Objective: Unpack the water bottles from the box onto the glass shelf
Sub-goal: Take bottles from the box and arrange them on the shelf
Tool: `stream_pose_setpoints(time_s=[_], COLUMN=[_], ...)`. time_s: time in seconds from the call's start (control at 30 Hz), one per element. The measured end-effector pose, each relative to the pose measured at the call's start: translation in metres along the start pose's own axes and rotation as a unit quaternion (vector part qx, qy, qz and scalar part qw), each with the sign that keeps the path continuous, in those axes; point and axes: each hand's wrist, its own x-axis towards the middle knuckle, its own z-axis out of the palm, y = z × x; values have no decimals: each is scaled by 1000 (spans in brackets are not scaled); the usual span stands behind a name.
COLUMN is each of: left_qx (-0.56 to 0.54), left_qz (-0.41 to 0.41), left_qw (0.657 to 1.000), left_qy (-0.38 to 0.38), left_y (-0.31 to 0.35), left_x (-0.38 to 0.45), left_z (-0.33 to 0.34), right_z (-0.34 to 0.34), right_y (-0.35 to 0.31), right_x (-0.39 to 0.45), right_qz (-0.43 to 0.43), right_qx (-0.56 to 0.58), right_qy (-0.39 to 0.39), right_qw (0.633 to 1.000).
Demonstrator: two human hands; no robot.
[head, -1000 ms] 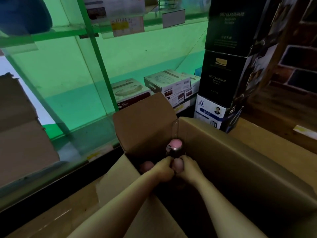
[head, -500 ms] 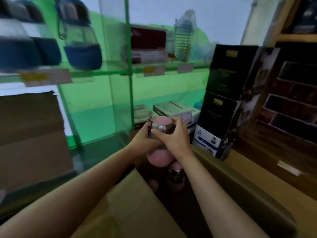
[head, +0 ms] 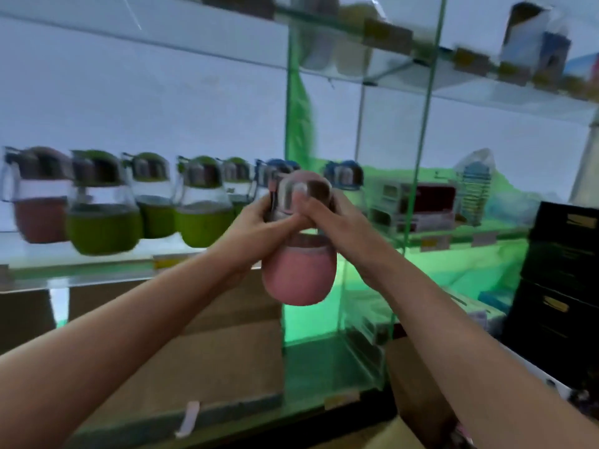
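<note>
You are holding a pink bottle up in front of you with both hands, level with the glass shelf and clear of it. Your left hand is wrapping the neck from the left, thumb lying across the front; your right hand is closing on the neck from the right, fingers curling over the clear lid. Both hands are clamped on the bottle, and the thumbs are touching in the middle. The bottle is hanging upright below your hands, its pink lower half showing in full.

Behind it on the shelf a row of bottles is standing: a brown one at the far left, green ones next, and blue-capped ones partly hidden behind your hands. A green glass divider is rising just right of the bottle. Black cartons are stacking up at the far right. A corner of the box is showing low between your forearms.
</note>
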Motion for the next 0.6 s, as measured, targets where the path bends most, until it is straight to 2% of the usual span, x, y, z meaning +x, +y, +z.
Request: stream_pose_setpoints(time_s=[0.13,0.33,0.47,0.6], left_qx=[18,120,126,135], left_qz=[6,44,15,-36], left_qw=[999,985,979,971], left_qy=[49,113,161,192], left_y=[41,81,72,36], left_x=[-6,-26,-36,-41], left_z=[-94,-232,-303,-342], right_z=[74,183,254,305], right_y=[-72,-150,-171,-163], right_x=[32,68,85,99], right_qz=[-41,-99,-111,-95], right_qx=[11,42,17,-53], right_qy=[-47,-129,-166,-201], right_qw=[998,986,980,973])
